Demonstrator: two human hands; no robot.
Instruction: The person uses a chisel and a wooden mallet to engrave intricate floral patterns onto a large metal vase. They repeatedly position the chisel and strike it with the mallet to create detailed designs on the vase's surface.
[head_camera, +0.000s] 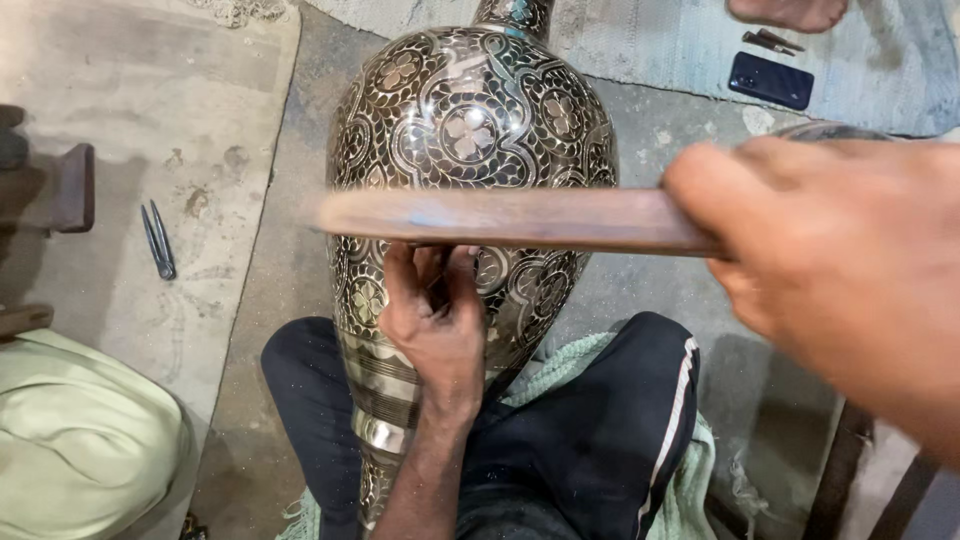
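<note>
A large engraved metal vase (470, 130) with dark floral patterns lies across my lap, its neck pointing away from me. My left hand (435, 320) rests on the vase's lower body with fingers curled around a small tool that is mostly hidden. My right hand (830, 260), close to the camera and blurred, grips a flat wooden stick (510, 217) held level above my left hand and across the vase.
A pair of metal dividers (157, 240) lies on the floor at left. A dark phone (770, 80) and small tools (770, 41) lie on a mat at top right, beside another person's foot (790, 12). A pale green cloth bundle (80, 440) sits lower left.
</note>
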